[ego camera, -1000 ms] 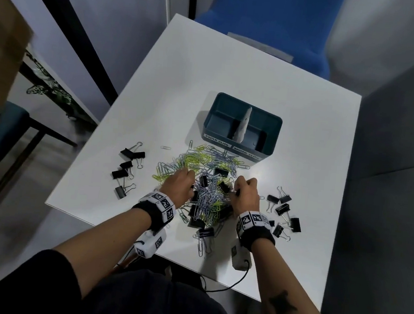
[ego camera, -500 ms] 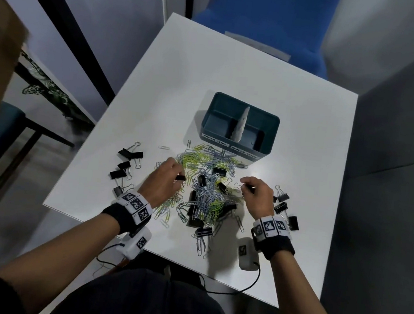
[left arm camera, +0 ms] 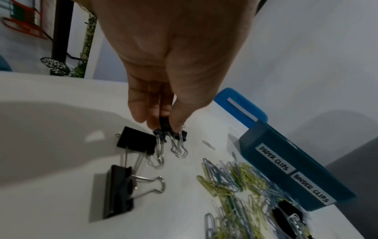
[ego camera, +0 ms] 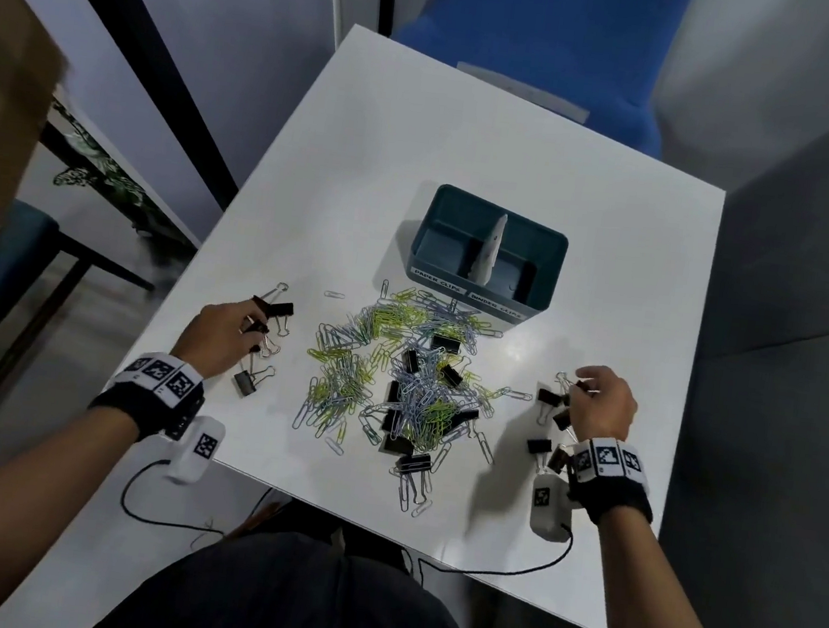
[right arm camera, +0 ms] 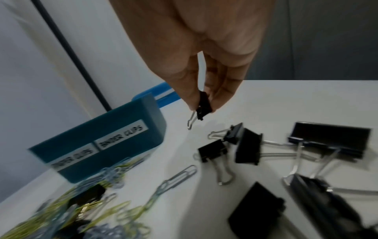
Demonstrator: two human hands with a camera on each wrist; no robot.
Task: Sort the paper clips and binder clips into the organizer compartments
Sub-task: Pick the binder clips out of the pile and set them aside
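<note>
A teal two-compartment organizer (ego camera: 538,297) labelled for paper clips and binder clips stands mid-table. In front of it lies a mixed heap of paper clips (ego camera: 385,367) with black binder clips in it. My left hand (ego camera: 224,333) is over the left group of binder clips (ego camera: 245,382) and pinches a small black binder clip (left arm camera: 164,124) just above the table. My right hand (ego camera: 604,402) is over the right group of binder clips (ego camera: 539,447) and pinches a small black binder clip (right arm camera: 203,105) in the air.
The white table (ego camera: 473,140) has its near edge just below my wrists. A blue chair (ego camera: 528,27) stands behind the far edge. A grey wall runs along the right side. Wrist camera cables hang off the front edge.
Both hands left the middle heap and moved outward, the left to the left group of binder clips, the right to the right group. Each one now pinches a small binder clip.
</note>
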